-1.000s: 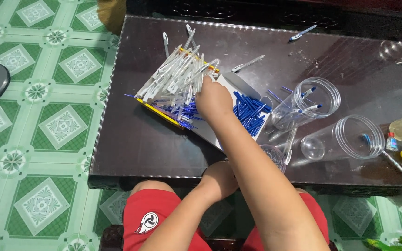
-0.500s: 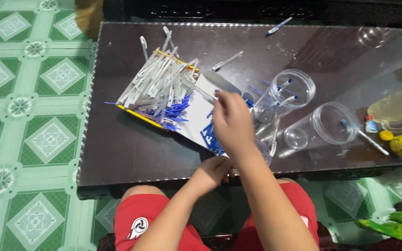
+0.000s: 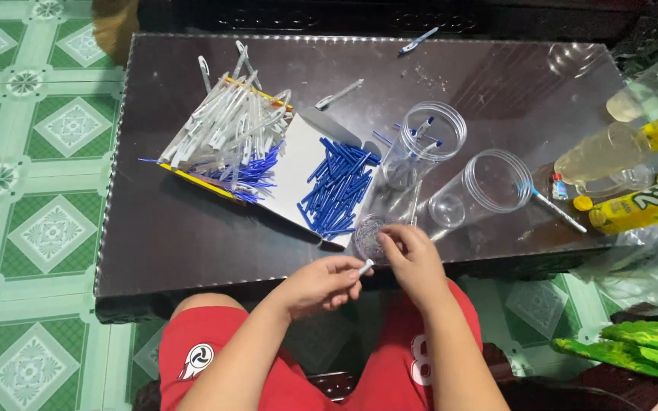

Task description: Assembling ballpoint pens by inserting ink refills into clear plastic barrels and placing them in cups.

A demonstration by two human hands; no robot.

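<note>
Hands meet at the table's near edge: your left hand (image 3: 321, 283) pinches a small white pen piece (image 3: 365, 266) between fingertips, its long axis running toward your right hand (image 3: 413, 255), whose fingers curl together just beside its tip, over a small cup of tiny parts (image 3: 371, 237). Beyond lie blue refills (image 3: 336, 186) on a white sheet (image 3: 292, 171), then clear pen barrels (image 3: 226, 125) farther left

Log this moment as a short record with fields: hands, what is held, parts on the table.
left hand: at the table's near edge, pinching a small white part
right hand: fingertips meet the same part, beside a small round container
table: dark, glossy
white card: holds a blue caps pile
clear pen barrels: heaped left of the card
clear cups: and
</note>
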